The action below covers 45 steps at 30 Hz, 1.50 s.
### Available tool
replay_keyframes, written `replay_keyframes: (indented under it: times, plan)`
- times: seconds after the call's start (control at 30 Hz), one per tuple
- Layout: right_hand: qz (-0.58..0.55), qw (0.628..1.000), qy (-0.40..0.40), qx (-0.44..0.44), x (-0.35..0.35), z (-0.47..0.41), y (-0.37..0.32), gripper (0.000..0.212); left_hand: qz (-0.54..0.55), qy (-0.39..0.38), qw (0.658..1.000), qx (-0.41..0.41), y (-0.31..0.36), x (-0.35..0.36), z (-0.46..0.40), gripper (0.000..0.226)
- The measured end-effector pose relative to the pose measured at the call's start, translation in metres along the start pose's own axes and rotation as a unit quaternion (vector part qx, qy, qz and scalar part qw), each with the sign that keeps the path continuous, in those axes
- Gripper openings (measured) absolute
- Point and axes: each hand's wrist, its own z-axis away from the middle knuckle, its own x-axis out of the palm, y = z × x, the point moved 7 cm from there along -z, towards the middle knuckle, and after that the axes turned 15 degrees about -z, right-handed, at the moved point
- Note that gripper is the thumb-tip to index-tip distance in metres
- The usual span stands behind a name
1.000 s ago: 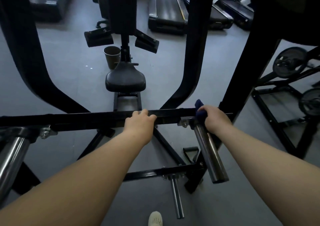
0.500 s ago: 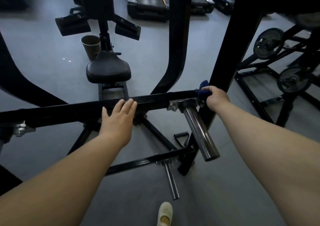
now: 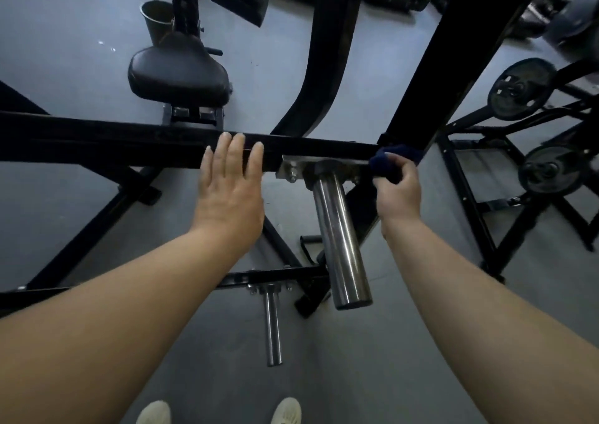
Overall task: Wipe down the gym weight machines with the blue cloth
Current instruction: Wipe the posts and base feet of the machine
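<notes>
A black horizontal crossbar (image 3: 136,144) of the weight machine runs across the view. My left hand (image 3: 230,190) lies flat with straight fingers, its fingertips on the bar's near face. My right hand (image 3: 397,190) grips the bunched blue cloth (image 3: 393,161) and holds it against the bar's right end, beside the metal mounting plate (image 3: 321,164). A chrome weight peg (image 3: 340,238) sticks out toward me from that plate, between my two hands.
The machine's black seat (image 3: 176,73) stands beyond the bar, with a paper cup (image 3: 155,23) on the floor behind it. Weight plates (image 3: 522,89) hang on a rack at right. A smaller chrome peg (image 3: 272,326) projects low down. A thick black upright (image 3: 453,47) rises right of the cloth.
My left hand has let go of the bar and flattened, fingers straight. My right hand with the cloth slid right from the peg's base to the bar's end. The view tilted downward.
</notes>
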Motion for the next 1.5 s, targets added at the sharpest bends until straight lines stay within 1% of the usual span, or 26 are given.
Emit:
replay_keyframes:
  times: [0.07,0.13,0.2,0.27,0.33,0.4,0.43,0.47,0.5,0.6,0.63,0.7,0.77,0.83,0.9,0.93,0.97,1.0,1.07,1.13,1.23,1.3,1.37,1.4,1.43,1.5]
  plan:
    - [0.104,0.991,-0.041,-0.069,-0.021,-0.003,0.006,0.032,0.033,0.056,0.998,-0.006,0.008,0.003,0.004,0.088]
    - [0.143,0.982,0.049,-0.113,-0.056,-0.012,0.007,0.035,0.05,0.143,0.988,0.023,0.017,0.0,0.001,0.086]
    - [0.121,0.972,0.123,-0.16,-0.069,-0.016,0.008,0.037,0.078,0.237,0.965,0.082,0.033,-0.002,0.002,0.076]
    - [0.135,0.962,0.079,-0.225,-0.053,-0.013,0.018,0.042,0.144,0.301,0.936,0.109,0.046,0.005,0.015,0.067]
    - [0.191,0.955,0.012,-0.225,-0.039,-0.01,0.056,0.044,0.198,0.259,0.938,0.116,0.059,0.035,0.025,0.062]
    - [0.261,0.949,-0.041,-0.173,-0.036,0.0,0.1,0.043,0.218,0.146,0.958,0.116,0.074,0.075,0.027,0.053]
    - [0.27,0.947,-0.046,-0.171,-0.037,0.004,0.11,0.043,0.251,0.088,0.957,0.12,0.083,0.089,0.023,0.041]
    - [0.259,0.945,-0.028,-0.197,-0.038,0.007,0.108,0.042,0.272,0.047,0.953,0.125,0.094,0.097,0.016,0.024]
    - [0.241,0.939,0.007,-0.244,-0.039,0.008,0.096,0.04,0.305,0.02,0.946,0.105,0.103,0.1,0.008,0.017]
    - [0.217,0.898,0.099,-0.37,-0.038,0.009,0.065,0.037,0.366,-0.052,0.929,0.027,0.122,0.131,-0.029,0.024]
    - [0.243,0.886,0.089,-0.386,-0.033,0.008,0.071,0.04,0.395,-0.032,0.918,0.031,0.132,0.127,-0.042,0.024]
    - [0.348,0.86,0.001,-0.374,-0.017,0.011,0.113,0.055,0.431,0.005,0.9,0.06,0.159,0.122,-0.062,0.044]
    - [0.424,0.823,-0.084,-0.368,-0.008,0.017,0.151,0.057,0.475,-0.032,0.875,0.088,0.186,0.109,-0.079,0.054]
    - [0.404,0.824,-0.05,-0.395,-0.013,0.015,0.142,0.046,0.509,-0.073,0.849,0.117,0.204,0.099,-0.091,0.051]
    - [0.359,0.824,0.035,-0.437,-0.018,0.01,0.114,0.033,0.487,-0.077,0.86,0.129,0.208,0.097,-0.1,0.063]
    - [0.357,0.81,0.057,-0.461,-0.016,0.009,0.106,0.03,0.475,-0.067,0.869,0.121,0.206,0.094,-0.103,0.071]
    - [0.385,0.782,0.047,-0.488,-0.008,0.009,0.107,0.03,0.472,-0.056,0.872,0.12,0.207,0.094,-0.106,0.074]
    - [0.444,0.736,0.008,-0.511,0.005,0.011,0.121,0.032,0.483,-0.046,0.867,0.114,0.208,0.091,-0.108,0.07]
    - [0.562,0.647,-0.106,-0.504,0.026,0.016,0.158,0.036,0.492,-0.053,0.863,0.107,0.213,0.092,-0.11,0.055]
    - [0.591,0.62,-0.114,-0.503,0.028,0.012,0.157,0.035,0.487,-0.058,0.865,0.106,0.219,0.091,-0.11,0.048]
    - [0.585,0.636,-0.016,-0.503,0.021,0.0,0.125,0.05,0.492,-0.035,0.864,0.1,0.224,0.095,-0.112,0.034]
    - [0.63,0.573,-0.018,-0.523,0.027,0.006,0.145,0.042,0.469,-0.023,0.877,0.099,0.224,0.097,-0.115,0.031]
    - [0.685,0.51,-0.106,-0.509,0.034,0.013,0.184,0.034,0.449,-0.006,0.888,0.1,0.221,0.098,-0.117,0.027]
    - [0.693,0.499,-0.122,-0.505,0.034,0.013,0.187,0.034,0.445,-0.002,0.889,0.106,0.22,0.099,-0.117,0.023]
    - [0.683,0.505,-0.108,-0.517,0.033,0.011,0.181,0.042,0.445,0.004,0.889,0.106,0.219,0.101,-0.117,0.022]
    - [0.642,0.542,-0.029,-0.542,0.028,0.003,0.154,0.061,0.444,0.024,0.89,0.097,0.216,0.102,-0.118,0.039]
